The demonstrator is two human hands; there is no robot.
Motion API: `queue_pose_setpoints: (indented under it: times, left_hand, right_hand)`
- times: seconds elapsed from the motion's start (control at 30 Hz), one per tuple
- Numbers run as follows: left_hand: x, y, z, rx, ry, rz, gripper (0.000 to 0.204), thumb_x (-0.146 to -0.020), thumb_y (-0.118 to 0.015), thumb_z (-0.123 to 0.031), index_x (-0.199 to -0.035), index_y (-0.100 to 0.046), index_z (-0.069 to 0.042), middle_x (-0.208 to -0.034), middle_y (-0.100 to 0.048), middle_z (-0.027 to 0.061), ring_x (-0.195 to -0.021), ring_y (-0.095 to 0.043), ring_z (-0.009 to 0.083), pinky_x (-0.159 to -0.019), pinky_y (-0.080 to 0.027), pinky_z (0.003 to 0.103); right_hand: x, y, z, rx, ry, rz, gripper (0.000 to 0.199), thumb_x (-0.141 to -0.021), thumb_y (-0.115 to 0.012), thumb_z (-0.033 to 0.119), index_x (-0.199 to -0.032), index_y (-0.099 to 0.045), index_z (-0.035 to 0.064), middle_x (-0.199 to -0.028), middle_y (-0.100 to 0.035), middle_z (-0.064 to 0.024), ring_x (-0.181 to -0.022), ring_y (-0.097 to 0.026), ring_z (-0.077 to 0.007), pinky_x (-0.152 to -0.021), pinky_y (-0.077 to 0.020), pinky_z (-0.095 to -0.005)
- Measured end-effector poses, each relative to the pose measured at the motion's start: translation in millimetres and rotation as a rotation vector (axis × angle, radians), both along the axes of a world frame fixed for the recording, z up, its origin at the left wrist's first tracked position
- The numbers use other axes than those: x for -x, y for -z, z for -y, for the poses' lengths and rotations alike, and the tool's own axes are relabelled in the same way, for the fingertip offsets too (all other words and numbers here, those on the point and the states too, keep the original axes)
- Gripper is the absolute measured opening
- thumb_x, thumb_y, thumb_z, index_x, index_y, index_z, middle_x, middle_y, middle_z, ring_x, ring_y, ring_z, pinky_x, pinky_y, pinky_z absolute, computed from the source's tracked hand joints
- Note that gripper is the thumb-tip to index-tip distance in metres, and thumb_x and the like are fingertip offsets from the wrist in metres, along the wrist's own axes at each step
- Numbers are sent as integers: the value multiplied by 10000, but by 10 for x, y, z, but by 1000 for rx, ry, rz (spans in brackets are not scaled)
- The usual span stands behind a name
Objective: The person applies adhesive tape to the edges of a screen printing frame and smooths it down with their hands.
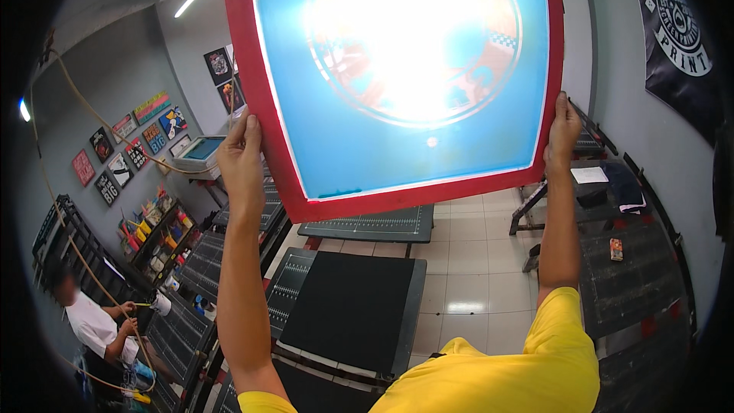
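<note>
Both my arms are raised, holding up a screen printing frame (267,99) with a red border and a light-blue mesh. A round design shows through the mesh, its middle washed out by bright light behind it. My left hand (241,149) grips the lower left side of the red border, fingers closed on its edge. On the opposite side, my right hand (563,131) is closed around the lower right edge. Below the frame lies a black cloth (348,310), spread flat on a dark printing board (413,313).
At the lower left a person in a white shirt (95,321) sits beside dark printing boards. A shelf (160,241) holds several colourful bottles. A hose (84,264) hangs at left. On the right stand dark tables (627,283) with a paper sheet (589,175) and a small orange object (616,250).
</note>
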State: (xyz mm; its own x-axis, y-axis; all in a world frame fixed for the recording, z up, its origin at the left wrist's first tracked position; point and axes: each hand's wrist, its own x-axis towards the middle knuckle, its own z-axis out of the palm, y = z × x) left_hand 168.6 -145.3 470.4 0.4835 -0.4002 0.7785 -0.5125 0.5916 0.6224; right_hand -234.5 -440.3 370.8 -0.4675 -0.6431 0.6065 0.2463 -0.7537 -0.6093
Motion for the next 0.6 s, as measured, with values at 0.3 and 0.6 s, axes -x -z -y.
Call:
queue_pose_setpoints:
  times: [0.3,0.6]
  left_hand:
    - [134,-121,-96,20,0,45,379,-998,-600,-232,-1290,-614,9,-1126,-697,109,-1014,-627,126,-922,-483,282]
    - [250,-252,-150,26,-33,54,391,-989,-614,-253,-1270,-626,19,-1096,-705,103,-985,-629,120,-908,-476,267]
  right_hand:
    - [41,-29,-20,-4,-68,44,386,-1029,-544,321,-1005,-702,-30,-906,-691,-43,-806,-578,-79,-750,-475,-262]
    - [107,-122,-14,13,-145,95,401,-1024,-550,313,-1071,-680,-64,-951,-701,-85,-824,-615,-100,-765,-493,-268]
